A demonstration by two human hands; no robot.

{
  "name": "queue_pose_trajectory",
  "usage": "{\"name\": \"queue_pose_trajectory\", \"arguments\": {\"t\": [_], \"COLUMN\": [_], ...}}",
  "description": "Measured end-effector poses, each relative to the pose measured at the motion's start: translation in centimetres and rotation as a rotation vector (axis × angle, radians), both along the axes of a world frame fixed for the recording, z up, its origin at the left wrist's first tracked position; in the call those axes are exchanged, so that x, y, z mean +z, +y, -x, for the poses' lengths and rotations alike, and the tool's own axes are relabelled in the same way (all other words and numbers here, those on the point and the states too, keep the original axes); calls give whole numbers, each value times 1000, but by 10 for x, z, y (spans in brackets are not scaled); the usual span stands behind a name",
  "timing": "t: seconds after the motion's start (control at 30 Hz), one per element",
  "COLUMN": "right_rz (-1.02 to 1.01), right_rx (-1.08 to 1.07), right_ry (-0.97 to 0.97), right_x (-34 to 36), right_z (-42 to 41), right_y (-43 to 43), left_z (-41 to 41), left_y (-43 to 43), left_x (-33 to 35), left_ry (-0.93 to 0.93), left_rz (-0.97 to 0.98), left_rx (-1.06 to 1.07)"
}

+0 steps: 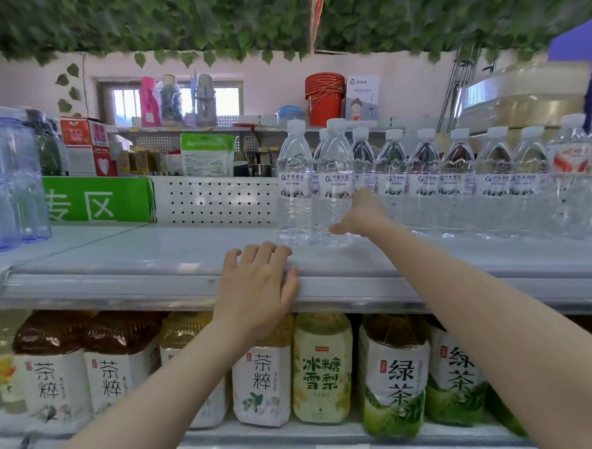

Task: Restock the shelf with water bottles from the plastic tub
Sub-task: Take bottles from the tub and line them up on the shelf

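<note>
A row of clear water bottles with white caps and white labels stands on the grey upper shelf, filling its right half. My right hand reaches in and wraps around the front water bottle, which stands upright on the shelf. The thumb crosses the bottle's lower front, and the fingers go up along its right side, partly hidden. Just left of it stands another water bottle. My left hand lies flat on the shelf's front edge, fingers spread and holding nothing. The plastic tub is out of view.
The left half of the upper shelf is bare up to large blue jugs at the far left. A green sign and a perforated back panel close the rear. Tea bottles fill the shelf below.
</note>
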State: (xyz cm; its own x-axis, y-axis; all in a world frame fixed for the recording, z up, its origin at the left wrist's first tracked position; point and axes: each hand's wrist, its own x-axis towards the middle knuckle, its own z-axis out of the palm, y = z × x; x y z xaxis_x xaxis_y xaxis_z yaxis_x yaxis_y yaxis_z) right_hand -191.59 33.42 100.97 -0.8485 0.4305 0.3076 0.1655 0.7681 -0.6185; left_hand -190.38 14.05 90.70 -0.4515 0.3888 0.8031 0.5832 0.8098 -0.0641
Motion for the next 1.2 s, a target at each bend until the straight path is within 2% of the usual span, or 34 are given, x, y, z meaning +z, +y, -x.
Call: {"name": "queue_pose_trajectory", "arguments": {"t": [0.37, 0.73, 0.93, 1.2], "right_rz": [-23, -61, -112, -295], "right_rx": [8, 17, 37, -24], "right_ry": [80, 23, -10, 73], "right_x": [-6, -6, -6, -22], "right_z": [13, 12, -10, -69], "right_y": [-6, -8, -10, -6], "left_z": [4, 4, 6, 3], "left_y": [0, 0, 0, -4], "left_x": [-2, -2, -2, 5], "left_ry": [28, 15, 4, -60], "left_rz": [-6, -2, 9, 41], "left_rx": [15, 18, -2, -12]}}
